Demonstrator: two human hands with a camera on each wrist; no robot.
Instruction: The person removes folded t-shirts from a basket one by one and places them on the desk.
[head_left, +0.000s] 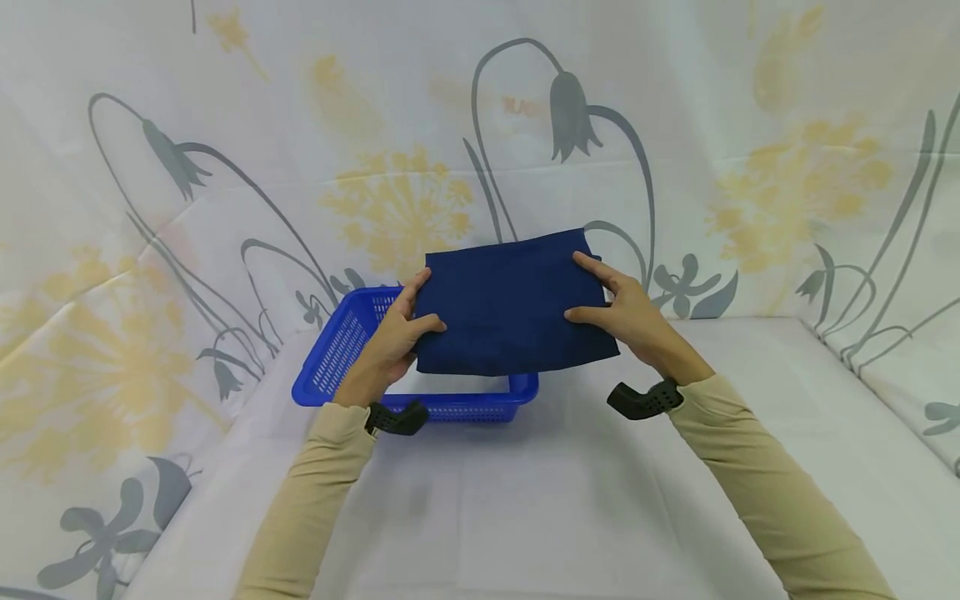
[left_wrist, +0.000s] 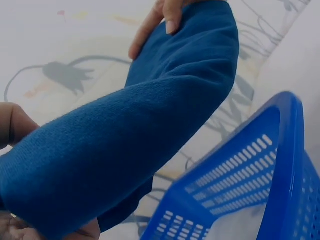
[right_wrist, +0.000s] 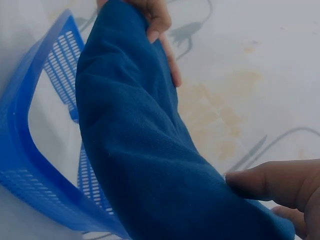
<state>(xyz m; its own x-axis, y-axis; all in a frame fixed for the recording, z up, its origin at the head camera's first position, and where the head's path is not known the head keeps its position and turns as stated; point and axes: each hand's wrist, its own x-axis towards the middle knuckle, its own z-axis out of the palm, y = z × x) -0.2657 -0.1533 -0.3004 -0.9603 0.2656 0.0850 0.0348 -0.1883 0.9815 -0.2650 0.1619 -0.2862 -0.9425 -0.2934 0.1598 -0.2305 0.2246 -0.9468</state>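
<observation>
A folded navy-blue cloth (head_left: pixel 506 304) is held up by both hands above the table, its flat face toward the head camera. My left hand (head_left: pixel 390 342) pinches its left edge, thumb on the near face and the other fingers partly hidden behind. At the opposite end my right hand (head_left: pixel 630 315) grips the right edge, with its thumb across the face. Both wrist views show the cloth as a thick, soft bundle with creases and a rounded lower fold. Overlapped by the cloth in the head view, a blue plastic basket (head_left: pixel 450 406) stands on the table.
The basket has slotted walls (left_wrist: pixel 235 170) and a raised rim (right_wrist: pixel 26 107); its white bottom shows. A white sheet covers the table (head_left: pixel 525 508). Behind it hangs a flower-printed curtain (head_left: pixel 405 100). Each wrist wears a black band (head_left: pixel 397 418).
</observation>
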